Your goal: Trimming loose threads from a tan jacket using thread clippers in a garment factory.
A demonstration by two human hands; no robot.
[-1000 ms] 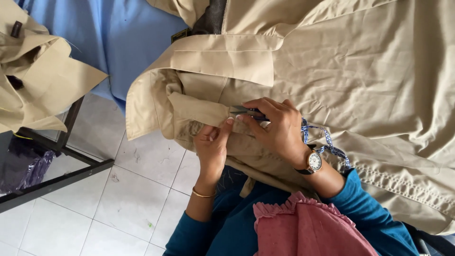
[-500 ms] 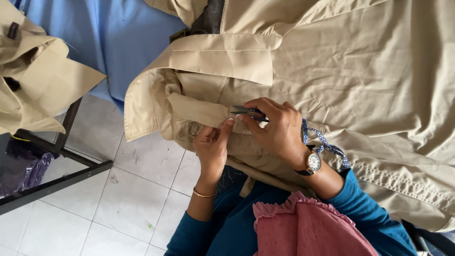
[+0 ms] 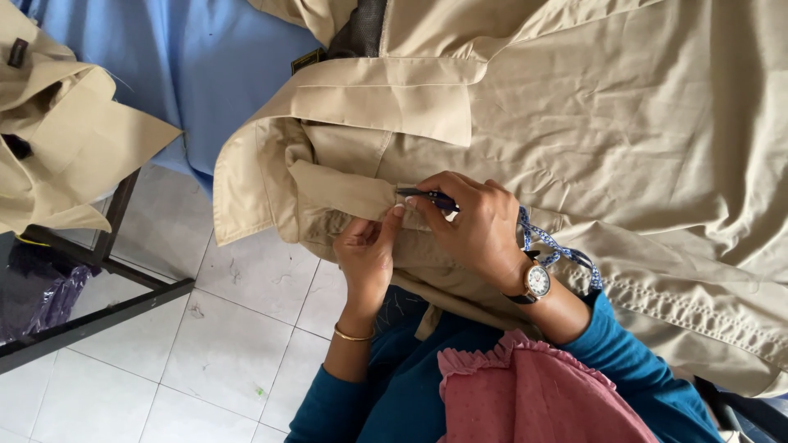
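A large beige garment [image 3: 624, 139] lies spread over my lap. My right hand [image 3: 472, 226] grips a small dark blue tool [image 3: 427, 196], its tip pointing left onto a beige strap [image 3: 341, 187] of the garment. My left hand [image 3: 368, 256] pinches the fabric just below the strap, thumb pressed beside the tool's tip. A blue patterned cord [image 3: 558, 244] hangs from my right hand, above a wristwatch [image 3: 535, 281]. A thin gold bangle [image 3: 353, 335] circles my left wrist.
Blue cloth [image 3: 189, 74] lies at the top left. Another beige garment [image 3: 66, 148] rests on a dark metal frame [image 3: 98, 303] at the left. White tiled floor [image 3: 222, 344] shows below. Pink fabric [image 3: 533, 394] sits at the bottom centre.
The view has drifted slightly. Both hands stay at the same spot on the strap, with only small finger movement.
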